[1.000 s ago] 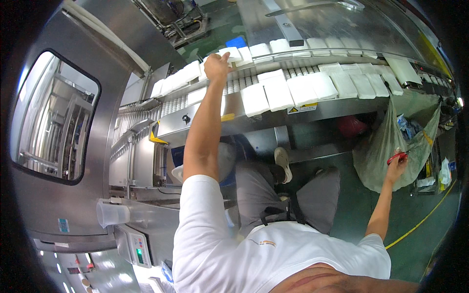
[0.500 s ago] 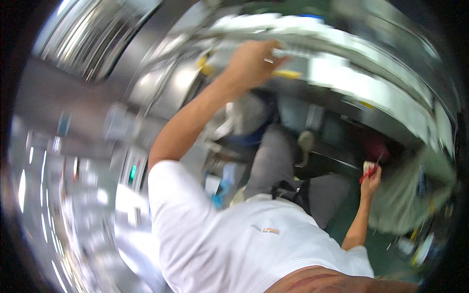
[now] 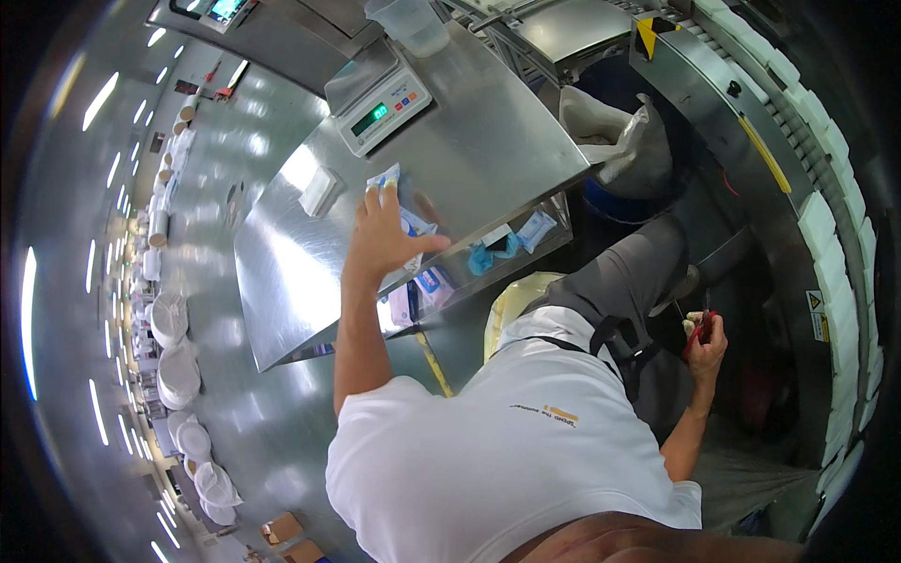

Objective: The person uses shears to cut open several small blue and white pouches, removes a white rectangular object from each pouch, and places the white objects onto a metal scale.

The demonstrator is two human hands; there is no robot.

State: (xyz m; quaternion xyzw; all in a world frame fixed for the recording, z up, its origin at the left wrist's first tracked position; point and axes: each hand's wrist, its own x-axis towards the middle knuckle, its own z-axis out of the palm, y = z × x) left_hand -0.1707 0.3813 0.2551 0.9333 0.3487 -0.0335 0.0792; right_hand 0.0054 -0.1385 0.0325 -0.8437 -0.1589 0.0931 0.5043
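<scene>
My left hand (image 3: 380,235) reaches over the steel table (image 3: 488,131), thumb out and fingers spread. Its fingertips lie at a small blue-and-white packet (image 3: 385,176); whether they press on it I cannot tell. Another blue-and-white packet (image 3: 415,223) is partly hidden beside the palm. Low on the right, my right hand (image 3: 709,355) is closed around red-handled scissors (image 3: 697,336), their thin metal points facing away from me. A pale bit shows by those fingers, too small to name. Left of my left hand lies a white block-like pack (image 3: 321,191).
A digital scale (image 3: 385,111) and a clear plastic jug (image 3: 408,26) stand at the table's far end. Packets (image 3: 537,230) lie on the shelf below. A white sack (image 3: 601,127) lines a blue bin. Along the right curves a roller conveyor (image 3: 765,94) carrying white packs (image 3: 818,225).
My left hand has swung from beside the conveyor to the steel table on the left. The view has turned with my body. My right hand keeps the scissors low at my side.
</scene>
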